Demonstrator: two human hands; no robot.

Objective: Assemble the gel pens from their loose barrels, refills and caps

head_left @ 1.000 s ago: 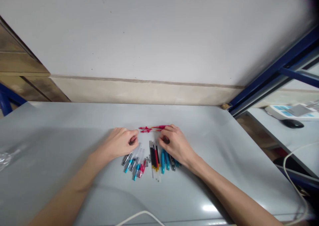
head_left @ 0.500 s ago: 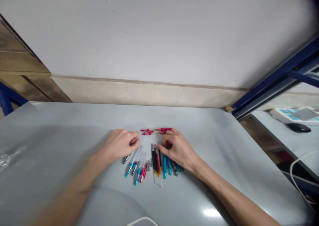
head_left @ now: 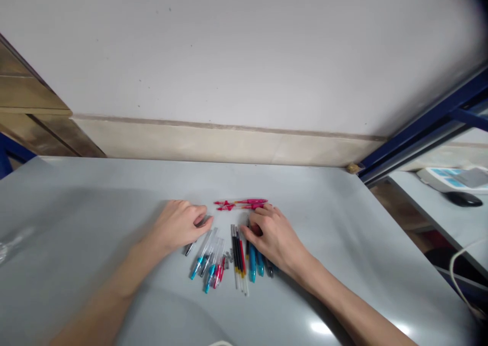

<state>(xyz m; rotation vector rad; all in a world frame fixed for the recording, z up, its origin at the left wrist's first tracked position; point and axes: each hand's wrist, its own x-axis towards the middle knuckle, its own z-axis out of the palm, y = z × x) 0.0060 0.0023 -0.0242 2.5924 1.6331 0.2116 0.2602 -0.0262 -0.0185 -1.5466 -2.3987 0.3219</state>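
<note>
My left hand [head_left: 181, 225] lies on the table with fingers curled around a clear pen barrel with a dark end [head_left: 189, 248]; its middle is hidden. Beside it several clear pen barrels [head_left: 208, 254] with blue, black and red grips lie in a slanting row. My right hand [head_left: 274, 239] rests with bent fingers, thumb and forefinger apart, over the upper ends of blue and black pen parts [head_left: 252, 264]. Its thumb is close to a row of black and red ink refills [head_left: 238, 254]. Red pen parts [head_left: 249, 201] lie sideways beyond both hands.
Small grey pieces [head_left: 229, 256] sit between the barrels and refills. Clear plastic [head_left: 7, 247] is at the far left of the grey table [head_left: 95, 175]. A black mouse [head_left: 463, 199] and a white device [head_left: 438, 179] stand on another surface at right, past a blue frame [head_left: 412, 132].
My view has tilted slightly, so the pens appear a little lower. My left hand has shifted slightly left and my right hand slightly toward me, below the red parts, which show more fully.
</note>
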